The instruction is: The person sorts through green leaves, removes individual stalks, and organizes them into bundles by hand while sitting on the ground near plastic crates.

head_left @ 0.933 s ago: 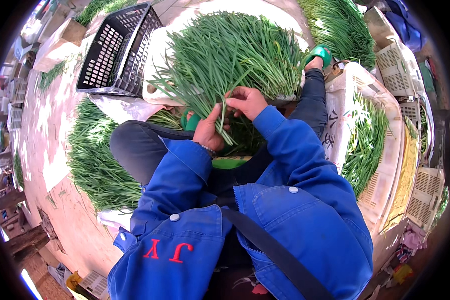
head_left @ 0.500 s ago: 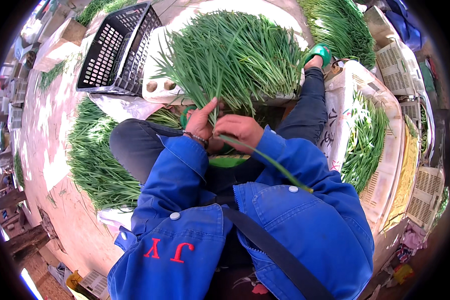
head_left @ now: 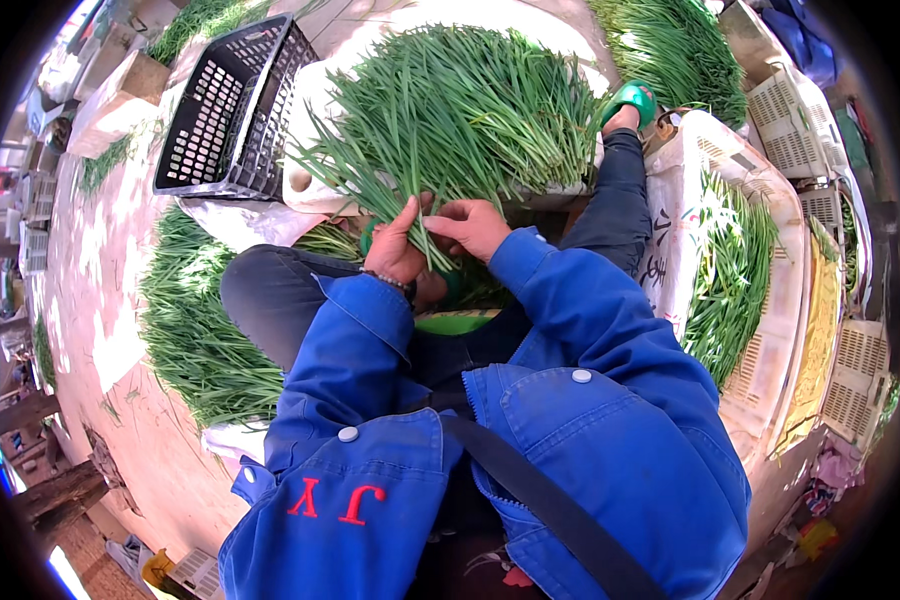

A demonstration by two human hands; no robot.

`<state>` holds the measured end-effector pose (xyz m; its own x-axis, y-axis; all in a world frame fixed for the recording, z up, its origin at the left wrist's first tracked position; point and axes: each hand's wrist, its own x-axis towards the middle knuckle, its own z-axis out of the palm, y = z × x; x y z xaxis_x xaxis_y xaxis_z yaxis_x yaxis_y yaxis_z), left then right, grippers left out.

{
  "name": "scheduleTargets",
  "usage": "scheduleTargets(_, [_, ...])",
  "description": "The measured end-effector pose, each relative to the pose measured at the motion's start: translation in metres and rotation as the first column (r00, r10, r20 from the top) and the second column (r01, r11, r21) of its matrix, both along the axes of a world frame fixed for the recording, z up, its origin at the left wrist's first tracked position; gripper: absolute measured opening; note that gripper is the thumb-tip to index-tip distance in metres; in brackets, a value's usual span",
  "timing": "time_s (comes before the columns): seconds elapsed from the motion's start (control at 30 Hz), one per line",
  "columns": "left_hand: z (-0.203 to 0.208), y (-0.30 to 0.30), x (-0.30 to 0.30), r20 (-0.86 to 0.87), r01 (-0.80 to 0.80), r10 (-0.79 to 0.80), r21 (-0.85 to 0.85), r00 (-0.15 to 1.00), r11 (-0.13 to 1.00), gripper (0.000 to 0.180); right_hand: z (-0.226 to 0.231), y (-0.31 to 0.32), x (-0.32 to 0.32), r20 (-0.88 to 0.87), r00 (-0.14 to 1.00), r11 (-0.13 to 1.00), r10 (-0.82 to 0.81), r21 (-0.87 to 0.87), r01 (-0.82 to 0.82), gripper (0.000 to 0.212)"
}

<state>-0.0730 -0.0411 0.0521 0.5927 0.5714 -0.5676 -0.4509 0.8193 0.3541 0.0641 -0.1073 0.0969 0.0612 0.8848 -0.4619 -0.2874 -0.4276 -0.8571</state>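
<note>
My left hand (head_left: 398,248) is closed around a small bunch of garlic chives (head_left: 385,195), the leaves fanning up and to the left and the pale stem ends pointing down between my hands. Right beside it, my right hand (head_left: 475,230) has thumb and forefinger pinched at the stems of the same bunch. Just beyond my hands, a large heap of garlic chives (head_left: 460,100) lies on a white foam board (head_left: 300,185), stem ends mostly to the right. The bunch's leaves partly overlap this heap.
A black plastic crate (head_left: 210,125) stands tilted at the far left. More chives (head_left: 205,320) lie by my left knee. To the right, a white crate (head_left: 770,330) holds chives, with other crates (head_left: 785,115) behind. My foot in a green slipper (head_left: 632,100) rests beside the heap.
A long leaf that trailed from my right hand toward my jacket no longer shows there. My right hand has risen slightly against the bunch, whose leaves now lean further left.
</note>
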Motion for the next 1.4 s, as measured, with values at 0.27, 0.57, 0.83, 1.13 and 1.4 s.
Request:
scheduleTargets(0.27, [0.001, 0.012, -0.010, 0.207, -0.127, 0.138, -0.066, 0.968, 0.990, 0.023, 0.071, -0.034, 0.029, -0.109, 0.981, 0.920, -0.163, 0.343, 0.191, 0.012])
scheduleTargets(0.57, [0.045, 0.021, -0.019, 0.246, -0.214, 0.154, 0.243, 0.957, 0.946, 0.022, 0.045, -0.075, 0.059, 0.849, 0.465, 0.815, 0.250, 0.075, -0.575, 0.016])
scheduleTargets(0.83, [0.064, 0.018, -0.025, 0.319, -0.235, 0.151, 0.244, 0.936, 0.941, 0.027, -0.013, -0.031, 0.070, 0.969, 0.230, 0.995, 0.086, -0.071, -0.074, 0.021])
scheduleTargets(1.13, [0.041, -0.001, -0.017, 0.186, -0.155, 0.127, 0.144, 0.974, 0.977, 0.015, -0.003, -0.025, 0.072, -0.250, 0.944, 0.968, -0.215, -0.183, 0.172, 0.016])
scheduleTargets(1.4, [0.047, -0.048, -0.010, -0.213, -0.023, 0.006, -0.078, 0.977, 0.997, 0.013, 0.000, -0.029, 0.013, -0.128, 0.990, 0.974, -0.066, -0.222, 0.036, 0.023])
